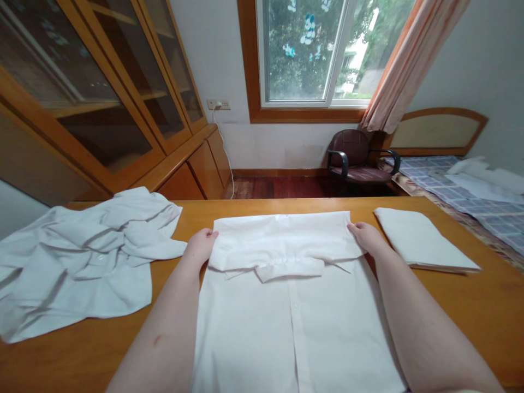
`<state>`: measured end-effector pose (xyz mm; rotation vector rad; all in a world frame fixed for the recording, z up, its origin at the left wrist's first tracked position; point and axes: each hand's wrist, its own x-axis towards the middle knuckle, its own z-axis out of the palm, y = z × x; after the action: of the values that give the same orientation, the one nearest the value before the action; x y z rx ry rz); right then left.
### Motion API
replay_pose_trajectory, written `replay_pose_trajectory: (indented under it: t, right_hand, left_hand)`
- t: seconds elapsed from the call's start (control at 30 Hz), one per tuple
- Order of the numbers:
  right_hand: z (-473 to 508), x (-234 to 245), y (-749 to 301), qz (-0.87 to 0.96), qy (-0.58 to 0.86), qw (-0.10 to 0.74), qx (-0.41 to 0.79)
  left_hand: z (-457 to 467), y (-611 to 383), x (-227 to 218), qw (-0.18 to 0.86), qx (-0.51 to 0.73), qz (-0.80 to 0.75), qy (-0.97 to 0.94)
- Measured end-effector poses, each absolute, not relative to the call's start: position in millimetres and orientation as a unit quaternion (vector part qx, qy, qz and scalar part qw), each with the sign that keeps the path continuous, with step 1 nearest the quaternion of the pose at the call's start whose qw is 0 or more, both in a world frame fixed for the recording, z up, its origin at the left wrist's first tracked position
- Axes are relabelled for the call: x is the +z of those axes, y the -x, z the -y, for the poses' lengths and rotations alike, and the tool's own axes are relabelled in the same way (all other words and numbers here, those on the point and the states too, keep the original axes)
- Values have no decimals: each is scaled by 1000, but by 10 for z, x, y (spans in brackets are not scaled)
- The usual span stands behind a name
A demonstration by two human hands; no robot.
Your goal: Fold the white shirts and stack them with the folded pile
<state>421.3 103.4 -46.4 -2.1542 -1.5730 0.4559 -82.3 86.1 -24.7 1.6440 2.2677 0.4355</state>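
Note:
A white shirt (286, 305) lies flat on the wooden table (470, 305) in front of me, its far part folded back toward me with the collar showing under the fold. My left hand (200, 245) grips the left edge of that folded part, fingers curled around the cloth. On the fold's right edge my right hand (368, 236) does the same, thumb on top.
A crumpled white shirt (82, 256) lies at the table's left. A neatly folded white shirt (421, 240) sits at the right. Beyond the table stand a dark armchair (356, 158), a wooden glass-door cabinet (102, 98), a window and a bed (470, 191).

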Motion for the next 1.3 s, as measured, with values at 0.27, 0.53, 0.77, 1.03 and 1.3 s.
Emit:
replay_pose_trajectory:
  t: [0.27,0.53,0.77,1.03,1.3]
  right_hand:
    - [-1018,-490,-4282,571,770,180,220]
    - [-989,-438,-4014,547,774,299,112]
    - [-1096,-571,-4076,521,698,406,277]
    - [-1136,-617,-4102,419,577,551,434]
    - [-1123,-620,-4114,475,618,498,380]
  left_hand:
    - [-848,823,-267,166,64,-788,-590]
    - [-855,699,-247,140,224,-791,-552]
    - [-970,664,-414,285,372,-743,-478]
    - [-977,660,-416,452,536,-620,-352]
    - [-951,706,-463,466,481,-633,-387]
